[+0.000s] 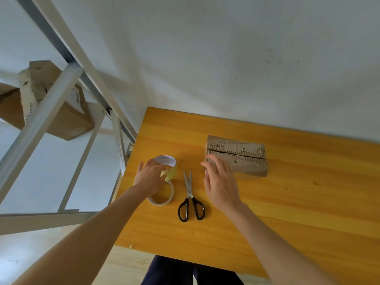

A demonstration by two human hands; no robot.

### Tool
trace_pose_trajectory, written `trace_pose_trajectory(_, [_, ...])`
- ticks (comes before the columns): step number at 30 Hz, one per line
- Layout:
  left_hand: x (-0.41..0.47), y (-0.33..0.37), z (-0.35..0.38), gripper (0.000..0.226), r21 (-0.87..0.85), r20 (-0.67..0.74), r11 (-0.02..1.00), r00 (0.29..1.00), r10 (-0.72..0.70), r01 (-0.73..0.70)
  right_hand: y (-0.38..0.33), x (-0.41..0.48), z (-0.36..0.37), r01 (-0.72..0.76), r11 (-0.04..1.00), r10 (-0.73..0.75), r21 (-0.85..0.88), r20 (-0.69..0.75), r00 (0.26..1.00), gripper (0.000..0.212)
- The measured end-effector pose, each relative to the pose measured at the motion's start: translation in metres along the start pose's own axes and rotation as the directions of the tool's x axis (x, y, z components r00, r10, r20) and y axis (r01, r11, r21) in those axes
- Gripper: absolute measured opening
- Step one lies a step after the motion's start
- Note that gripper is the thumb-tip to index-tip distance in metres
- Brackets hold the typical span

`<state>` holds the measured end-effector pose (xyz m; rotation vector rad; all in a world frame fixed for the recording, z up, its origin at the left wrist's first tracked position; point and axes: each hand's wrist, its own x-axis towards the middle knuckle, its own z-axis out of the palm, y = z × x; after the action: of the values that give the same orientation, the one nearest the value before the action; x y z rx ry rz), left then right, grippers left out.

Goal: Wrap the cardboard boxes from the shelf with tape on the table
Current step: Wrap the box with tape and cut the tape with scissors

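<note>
"How many tape rolls do you count?"

"Two: one yellow tape roll and a second tape roll. One pair of black-handled scissors."

"Boxes?"

"One torn cardboard box on the one table. On the one metal shelf at least two more, a labelled box and a ragged box; behind the bars I can't count surer. Two hands: left hand, right hand."

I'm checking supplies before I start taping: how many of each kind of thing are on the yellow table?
Tape rolls: 2 (tall tape roll, flat tape roll)
Scissors: 1
Cardboard boxes: 1
Total: 4
</note>
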<state>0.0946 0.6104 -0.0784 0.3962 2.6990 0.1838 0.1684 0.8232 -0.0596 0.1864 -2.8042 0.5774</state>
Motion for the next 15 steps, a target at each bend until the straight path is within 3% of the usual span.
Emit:
trace_pose_trajectory(7, [-0.003, -0.013, -0.012, 0.02, -0.407, -0.125, 0.913, 0.992, -0.026, -0.027, -0.035, 0.011, 0.015, 0.009, 0.993, -0.027, 0.121, 0.145, 0.989, 0.026])
trace_pose_trajectory(12, [-0.009, -0.009, -0.039, 0.009, -0.627, -0.168, 0.769, 0.985, 0.027, -0.128, -0.059, 0.029, 0.02, -0.21, 0.943, 0.143, 0.258, 0.255, 0.956, 0.047])
trace_pose_trajectory(15, [-0.009, -0.005, -0.055, 0.005, -0.709, -0.183, 0.683, 0.981, 0.064, -0.177, -0.068, 0.038, 0.014, -0.279, 0.907, 0.208, 0.315, 0.24, 0.948, 0.051])
